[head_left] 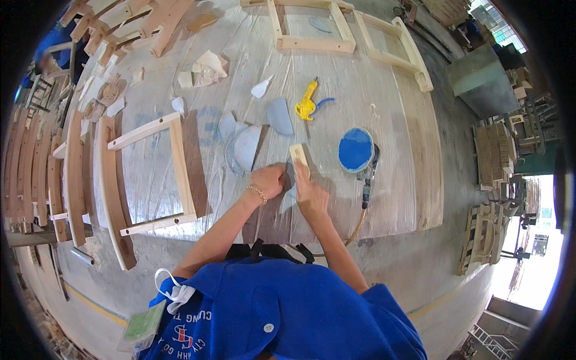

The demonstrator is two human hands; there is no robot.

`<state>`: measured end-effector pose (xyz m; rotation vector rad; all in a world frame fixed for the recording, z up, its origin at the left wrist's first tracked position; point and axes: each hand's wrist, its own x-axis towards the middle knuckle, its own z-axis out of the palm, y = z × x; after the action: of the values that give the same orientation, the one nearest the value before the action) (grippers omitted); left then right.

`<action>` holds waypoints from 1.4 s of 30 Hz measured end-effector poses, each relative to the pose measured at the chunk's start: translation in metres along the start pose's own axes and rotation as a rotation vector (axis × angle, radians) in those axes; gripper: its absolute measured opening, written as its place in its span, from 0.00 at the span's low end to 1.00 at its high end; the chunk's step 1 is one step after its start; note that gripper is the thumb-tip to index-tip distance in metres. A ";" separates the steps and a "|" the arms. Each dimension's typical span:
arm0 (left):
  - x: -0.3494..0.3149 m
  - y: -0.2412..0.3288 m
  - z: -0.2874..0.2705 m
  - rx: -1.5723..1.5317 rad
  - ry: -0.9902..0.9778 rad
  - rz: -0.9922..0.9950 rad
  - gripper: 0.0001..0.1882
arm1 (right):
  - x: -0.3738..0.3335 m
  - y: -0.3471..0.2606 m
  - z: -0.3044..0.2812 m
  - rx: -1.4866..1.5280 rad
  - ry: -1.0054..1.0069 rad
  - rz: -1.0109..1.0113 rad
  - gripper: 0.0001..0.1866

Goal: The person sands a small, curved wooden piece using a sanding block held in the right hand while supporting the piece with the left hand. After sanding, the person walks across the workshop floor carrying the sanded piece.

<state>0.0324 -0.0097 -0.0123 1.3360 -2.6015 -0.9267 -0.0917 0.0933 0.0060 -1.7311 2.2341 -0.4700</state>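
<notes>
Over table (393,198), right fingers (303,175) clamped on pale wood block (298,154); left fingers (278,174) curled, grip unclear.

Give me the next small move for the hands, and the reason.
Probably bring the left hand to the far end of the small wooden block to steady it: the right hand grips only its near end, the far end is uncovered, and the left hand is close by. Whether that hand holds anything is hidden.
</notes>
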 end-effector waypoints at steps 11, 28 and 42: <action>-0.004 0.003 0.001 -0.030 0.048 0.023 0.06 | -0.025 -0.003 0.002 0.023 -0.065 0.021 0.29; -0.043 0.009 -0.033 -1.324 -0.017 -0.071 0.14 | -0.088 0.038 -0.010 0.480 0.162 0.282 0.31; 0.017 -0.064 -0.099 -0.146 0.609 -0.221 0.18 | -0.079 0.033 0.005 0.279 0.262 0.168 0.32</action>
<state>0.0995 -0.0984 0.0300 1.5791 -1.9273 -0.5876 -0.0989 0.1774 -0.0111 -1.3959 2.3256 -0.9647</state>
